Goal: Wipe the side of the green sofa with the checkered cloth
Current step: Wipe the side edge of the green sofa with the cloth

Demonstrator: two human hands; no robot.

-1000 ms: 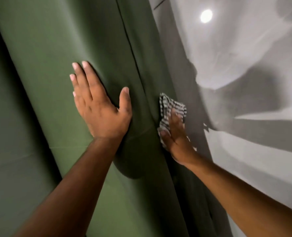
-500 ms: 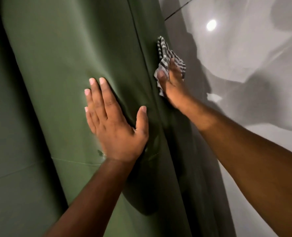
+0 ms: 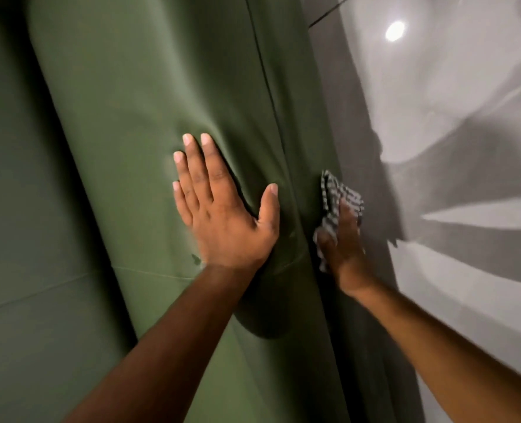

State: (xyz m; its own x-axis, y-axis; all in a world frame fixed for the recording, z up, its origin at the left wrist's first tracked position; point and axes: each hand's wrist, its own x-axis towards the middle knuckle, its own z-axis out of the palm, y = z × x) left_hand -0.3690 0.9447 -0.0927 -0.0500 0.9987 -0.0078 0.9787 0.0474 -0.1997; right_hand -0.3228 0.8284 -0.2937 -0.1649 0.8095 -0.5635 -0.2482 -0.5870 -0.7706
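Green sofa [image 3: 137,123] upholstery fills most of my view, its rounded arm running from the top down toward the lower right, with a long seam along its outer edge and a second seam crossing low on the left. To the right of it I see a glossy pale floor [image 3: 466,300] carrying dark shadows and one bright round reflection of a lamp [image 3: 395,31] near the top. My left hand [image 3: 222,215] lies flat on the top of the arm, fingers straight and close together, thumb spread out to the right, gripping nothing; the fabric dimples and creases under the palm and fingertips. My right hand [image 3: 343,239] is over the outer edge, against the shadowed side face of the sofa, its fingers laid over the checkered cloth [image 3: 334,193] and pinning it to the upholstery. The cloth is bunched, its dark-and-light pattern showing above the fingers and along the thumb side of the hand, with a little of it peeking out below near the wrist. Both forearms are bare and come in from the bottom of the view.
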